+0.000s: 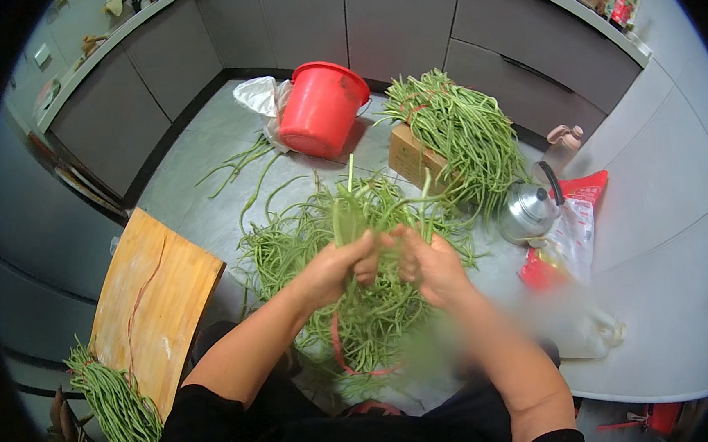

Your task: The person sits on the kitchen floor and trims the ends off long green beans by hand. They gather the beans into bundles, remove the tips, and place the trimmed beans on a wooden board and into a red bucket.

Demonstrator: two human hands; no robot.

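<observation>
My left hand (345,266) is closed around some green yardlong beans (345,212), their ends standing up past the fingers. Close to its right, my right hand (429,264) grips more long beans, with pale ends sticking up. Motion blurs the fingers and the stems between them. Beneath both hands a loose, tangled heap of yardlong beans (282,250) spreads over the floor. A red strip (337,339) curves at the near side of the heap.
Tied long beans (457,115) lie on a cardboard box (408,155). A red bucket (322,112) leans beside a white bag (261,101). At right are a metal kettle (526,212) and plastic bags (573,227). A wooden board (150,297) and another bean bundle (114,404) are at left.
</observation>
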